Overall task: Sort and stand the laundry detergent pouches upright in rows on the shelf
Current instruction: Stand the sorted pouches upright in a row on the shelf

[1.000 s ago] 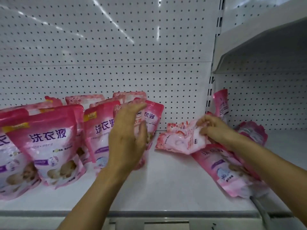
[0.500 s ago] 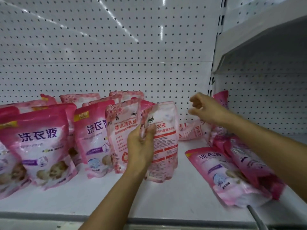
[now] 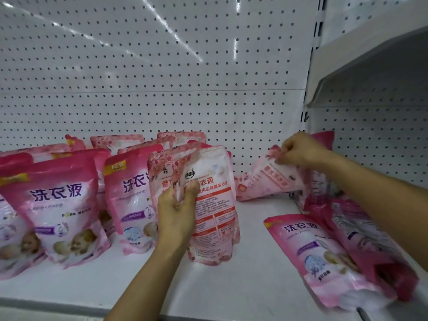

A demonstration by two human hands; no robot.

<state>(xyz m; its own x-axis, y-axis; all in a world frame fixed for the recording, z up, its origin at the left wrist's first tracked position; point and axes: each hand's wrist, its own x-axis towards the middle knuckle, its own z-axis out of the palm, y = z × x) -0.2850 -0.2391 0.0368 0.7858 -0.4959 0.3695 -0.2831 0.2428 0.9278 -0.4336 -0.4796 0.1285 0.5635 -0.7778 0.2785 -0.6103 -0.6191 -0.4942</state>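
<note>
We see the left hand (image 3: 177, 214) in front of the shelf (image 3: 231, 283), fingers curled round the edges of two pale pink detergent pouches (image 3: 208, 205), pinching them together at mid-height. Both pouches stand upright with their bases on the shelf, the hand on their lower left side, printed back panel of the front one facing us with red and white text blocks. Just left of them, touching or nearly so, stands a darker pink pouch with a NEW tag (image 3: 129, 200), upright. Further left stands another dark pink pouch (image 3: 58, 212), upright, leaning back a little, with more pink pouches partly cut off at the left edge. A back row of pale pink pouches (image 3: 115, 142) stands behind these against the pegboard back panel (image 3: 162, 77).

The right hand (image 3: 298, 150) is up and to the right, well apart from the left, fingers curled and pinching the top corner of a pale pink floral pouch (image 3: 266, 179). That pouch hangs tilted below and left of the hand, its lower end near the shelf; we cannot tell if it touches. Below the right forearm lies a dark pink pouch flat on the shelf (image 3: 319, 256), face up, beside a loose heap of dark pink pouches (image 3: 361, 232) at the right end. A white upper shelf (image 3: 370, 66) juts out at top right.
</note>
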